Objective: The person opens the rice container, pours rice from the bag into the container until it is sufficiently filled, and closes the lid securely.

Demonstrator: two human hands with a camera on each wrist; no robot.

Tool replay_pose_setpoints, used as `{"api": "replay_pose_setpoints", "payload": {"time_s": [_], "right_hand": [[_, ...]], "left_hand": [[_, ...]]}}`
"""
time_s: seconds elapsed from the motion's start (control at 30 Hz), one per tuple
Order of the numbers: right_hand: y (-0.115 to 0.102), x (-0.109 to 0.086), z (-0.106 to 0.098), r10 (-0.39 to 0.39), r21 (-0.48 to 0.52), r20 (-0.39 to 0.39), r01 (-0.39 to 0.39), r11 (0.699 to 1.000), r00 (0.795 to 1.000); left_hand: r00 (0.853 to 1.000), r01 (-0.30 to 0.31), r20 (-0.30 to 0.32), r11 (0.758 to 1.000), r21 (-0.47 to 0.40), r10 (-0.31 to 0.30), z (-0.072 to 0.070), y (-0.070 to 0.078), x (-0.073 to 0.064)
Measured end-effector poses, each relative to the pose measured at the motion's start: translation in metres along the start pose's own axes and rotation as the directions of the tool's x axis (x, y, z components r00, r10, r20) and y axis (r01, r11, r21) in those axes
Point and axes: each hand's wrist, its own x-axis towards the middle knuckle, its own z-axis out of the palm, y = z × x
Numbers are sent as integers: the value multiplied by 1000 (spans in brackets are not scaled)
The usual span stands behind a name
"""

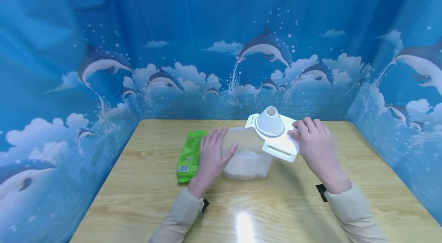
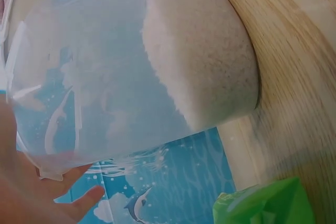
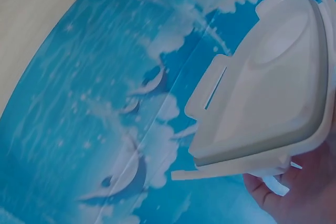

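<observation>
A translucent storage container (image 1: 246, 165), part full of white, rice-like grains (image 2: 202, 56), stands on the table. My left hand (image 1: 213, 153) rests at the upper left rim, fingers fairly straight and thumb spread toward the front. In the left wrist view, those fingers (image 2: 86, 200) lie beside a small tab of the rim. My right hand (image 1: 315, 147) grips the right edge of a white lid (image 1: 284, 144), raised and tilted over the container's right side. A white cone-shaped spout (image 1: 270, 122) stands up from the lid. The right wrist view shows the lid's underside and its side flaps.
A green packet (image 1: 188, 158) with a barcode label lies just left of the container, close to my left hand. The wooden table (image 1: 145, 197) ends at a blue curtain (image 1: 193, 24) printed with dolphins, which encloses the back and both sides.
</observation>
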Motion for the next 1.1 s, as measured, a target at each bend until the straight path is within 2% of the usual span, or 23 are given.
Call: {"api": "replay_pose_setpoints", "payload": {"time_s": [0.23,0.4,0.47,0.6,0.67,0.73,0.9,1.1], "right_hand": [[-21,8,11,-24,26,68,22,999,997],[-33,13,21,-27,49,100,23,999,995],[-37,14,25,-30,60,111,23,998,993],[-43,16,30,-33,80,122,23,997,992],[-46,17,32,-36,88,130,24,996,991],[-49,19,35,-37,95,141,24,995,989],[-55,23,40,-41,125,173,20,992,984],[-60,24,45,-36,158,213,2,987,976]], "left_hand": [[1000,29,-6,993,-114,-30,2,-3,0],[998,50,-28,964,-260,-59,1,-4,2],[995,66,-46,935,-348,-88,1,-5,3],[984,130,-33,835,-534,-175,-1,-7,5],[975,178,-1,789,-588,-220,-2,-8,6],[968,209,17,765,-609,-252,-2,-8,6],[956,235,13,739,-632,-294,-5,-6,6],[950,263,31,739,-620,-312,-4,-6,5]]}}
